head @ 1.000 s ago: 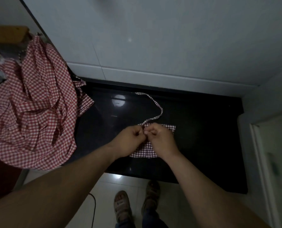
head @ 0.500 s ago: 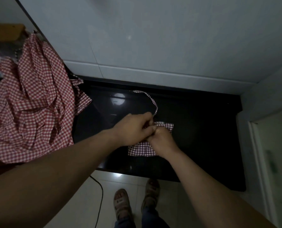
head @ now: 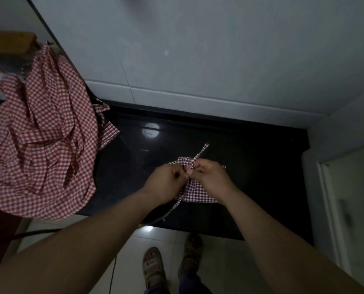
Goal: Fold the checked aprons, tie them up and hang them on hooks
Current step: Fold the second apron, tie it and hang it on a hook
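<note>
**Red-and-White Check Against Black and Grey**

A red-and-white gingham check is carried by the small folded cotton apron [head: 198,195]. The same check is repeated on the narrow fabric tie strap [head: 200,153] and across the large crumpled heap of cloth aprons [head: 43,149] (the red is dulled to a brownish tone where the folds are shadowed). The glossy stone countertop [head: 261,170] is seen as plain black, broken only by one pale round reflection. The smooth tiled wall [head: 198,60] is rendered in unpatterned pale grey, and the tiled floor [head: 132,249] in off-white. The strapped open sandals [head: 153,267] are shown in greyish beige.
</note>
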The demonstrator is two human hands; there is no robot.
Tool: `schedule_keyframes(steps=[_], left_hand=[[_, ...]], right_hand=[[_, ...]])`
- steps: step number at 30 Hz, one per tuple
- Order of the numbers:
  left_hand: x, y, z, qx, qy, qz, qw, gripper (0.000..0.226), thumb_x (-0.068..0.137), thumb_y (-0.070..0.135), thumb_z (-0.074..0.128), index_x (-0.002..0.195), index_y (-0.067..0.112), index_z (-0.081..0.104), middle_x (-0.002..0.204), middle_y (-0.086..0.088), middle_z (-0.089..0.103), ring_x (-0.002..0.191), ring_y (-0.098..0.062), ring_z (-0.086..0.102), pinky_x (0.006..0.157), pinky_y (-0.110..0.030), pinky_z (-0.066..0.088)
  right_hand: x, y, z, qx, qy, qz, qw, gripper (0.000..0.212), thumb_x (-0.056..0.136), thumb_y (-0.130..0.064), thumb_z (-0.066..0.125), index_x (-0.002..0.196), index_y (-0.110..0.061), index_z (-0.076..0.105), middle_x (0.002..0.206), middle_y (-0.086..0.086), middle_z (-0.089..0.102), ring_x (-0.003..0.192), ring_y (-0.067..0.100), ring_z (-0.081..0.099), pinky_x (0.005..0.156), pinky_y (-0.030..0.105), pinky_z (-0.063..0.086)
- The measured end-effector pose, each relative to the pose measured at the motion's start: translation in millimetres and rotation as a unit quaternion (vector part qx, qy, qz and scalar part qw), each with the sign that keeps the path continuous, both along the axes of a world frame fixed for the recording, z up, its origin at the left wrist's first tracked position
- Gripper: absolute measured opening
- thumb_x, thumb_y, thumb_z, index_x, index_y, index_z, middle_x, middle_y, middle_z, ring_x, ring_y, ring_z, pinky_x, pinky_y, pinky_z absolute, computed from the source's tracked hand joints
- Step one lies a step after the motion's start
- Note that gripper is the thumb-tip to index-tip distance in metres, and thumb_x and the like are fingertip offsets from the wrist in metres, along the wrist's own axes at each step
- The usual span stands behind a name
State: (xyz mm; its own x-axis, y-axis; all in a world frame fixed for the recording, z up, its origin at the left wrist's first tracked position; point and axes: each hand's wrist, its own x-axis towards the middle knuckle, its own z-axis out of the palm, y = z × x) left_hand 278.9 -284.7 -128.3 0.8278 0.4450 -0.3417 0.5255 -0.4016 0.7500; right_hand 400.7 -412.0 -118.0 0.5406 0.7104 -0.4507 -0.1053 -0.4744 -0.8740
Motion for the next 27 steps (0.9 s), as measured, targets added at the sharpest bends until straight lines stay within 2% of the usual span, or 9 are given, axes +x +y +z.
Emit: schedule_keyframes(steps=[2, 4, 6, 7, 10, 15, 18, 23, 27], left_hand=[[0, 4, -5, 0.001, -0.024, -0.009, 1.000, 0.017, 0.095, 0.030, 0.073, 0.080, 0.023, 0.068, 0.082, 0.007, 0.071, 0.078, -0.012, 0.067, 0.075, -0.039, 0.057], [-1, 9, -8, -0.007, -0.048, -0.019, 0.999, 0.013, 0.092, 0.029, 0.077, 0.089, 0.026, 0.065, 0.081, 0.007, 0.069, 0.075, -0.006, 0.064, 0.069, -0.031, 0.054], [0, 14, -10, 0.007, -0.062, -0.054, 0.997, 0.012, 0.092, 0.030, 0.077, 0.099, 0.030, 0.067, 0.084, 0.011, 0.068, 0.076, -0.001, 0.063, 0.067, -0.024, 0.052], [0, 15, -13, 0.019, -0.068, -0.072, 0.995, 0.011, 0.093, 0.031, 0.076, 0.101, 0.031, 0.069, 0.087, 0.013, 0.068, 0.079, 0.000, 0.063, 0.069, -0.025, 0.053], [0, 13, -18, 0.063, -0.063, -0.088, 0.992, 0.010, 0.092, 0.035, 0.075, 0.095, 0.028, 0.068, 0.090, 0.013, 0.065, 0.079, -0.002, 0.062, 0.071, -0.034, 0.055], [0, 9, -19, 0.125, -0.070, -0.064, 0.988, 0.024, 0.099, 0.045, 0.062, 0.085, 0.028, 0.055, 0.075, 0.013, 0.061, 0.067, -0.003, 0.057, 0.057, -0.030, 0.045], [4, 7, -15, 0.178, -0.058, -0.082, 0.979, 0.022, 0.099, 0.044, 0.056, 0.087, 0.032, 0.044, 0.073, 0.014, 0.055, 0.061, -0.004, 0.050, 0.057, -0.028, 0.037], [12, -9, -16, 0.224, -0.084, -0.073, 0.968, 0.019, 0.103, 0.043, 0.046, 0.107, 0.025, 0.052, 0.089, 0.004, 0.066, 0.075, -0.021, 0.063, 0.065, -0.036, 0.051], [14, -16, -25, 0.217, -0.109, -0.032, 0.970, 0.017, 0.102, 0.035, 0.052, 0.098, 0.020, 0.058, 0.092, -0.001, 0.069, 0.079, -0.025, 0.066, 0.065, -0.036, 0.050]], right_hand=[[2, -1, 2, -0.003, 0.004, 0.001, 1.000, 0.012, 0.097, -0.008, 0.068, 0.087, -0.014, 0.069, 0.090, 0.001, 0.079, 0.078, 0.002, 0.071, 0.072, 0.015, 0.052], [3, -2, 3, -0.008, -0.003, 0.011, 1.000, 0.009, 0.097, -0.008, 0.068, 0.088, -0.012, 0.069, 0.086, -0.001, 0.077, 0.074, 0.000, 0.070, 0.069, 0.014, 0.050], [3, -2, 1, -0.012, -0.019, 0.016, 1.000, 0.009, 0.096, -0.009, 0.069, 0.088, -0.012, 0.068, 0.085, 0.001, 0.077, 0.077, 0.005, 0.071, 0.073, 0.022, 0.053], [3, -3, 0, -0.016, -0.023, 0.014, 1.000, 0.006, 0.095, -0.009, 0.070, 0.090, -0.012, 0.068, 0.087, 0.003, 0.078, 0.080, 0.010, 0.073, 0.077, 0.026, 0.055], [-1, -4, -4, -0.014, -0.038, -0.009, 0.999, 0.003, 0.094, -0.010, 0.072, 0.095, -0.008, 0.071, 0.089, 0.004, 0.079, 0.087, 0.020, 0.075, 0.083, 0.033, 0.058], [-8, -4, -12, -0.017, -0.088, -0.060, 0.994, 0.006, 0.089, -0.015, 0.078, 0.087, -0.010, 0.074, 0.085, 0.003, 0.077, 0.085, 0.021, 0.074, 0.087, 0.046, 0.059], [-9, -3, -12, -0.022, -0.103, -0.066, 0.992, 0.004, 0.091, -0.018, 0.077, 0.090, -0.015, 0.075, 0.087, -0.002, 0.077, 0.084, 0.012, 0.073, 0.086, 0.042, 0.059], [-13, -4, -11, 0.001, -0.106, -0.058, 0.993, 0.009, 0.094, -0.015, 0.069, 0.089, -0.019, 0.076, 0.089, -0.006, 0.076, 0.090, 0.009, 0.071, 0.090, 0.036, 0.055], [-13, -6, -12, 0.018, -0.100, -0.069, 0.992, 0.011, 0.096, -0.012, 0.067, 0.093, -0.014, 0.077, 0.092, -0.005, 0.077, 0.093, 0.008, 0.072, 0.091, 0.031, 0.056]])
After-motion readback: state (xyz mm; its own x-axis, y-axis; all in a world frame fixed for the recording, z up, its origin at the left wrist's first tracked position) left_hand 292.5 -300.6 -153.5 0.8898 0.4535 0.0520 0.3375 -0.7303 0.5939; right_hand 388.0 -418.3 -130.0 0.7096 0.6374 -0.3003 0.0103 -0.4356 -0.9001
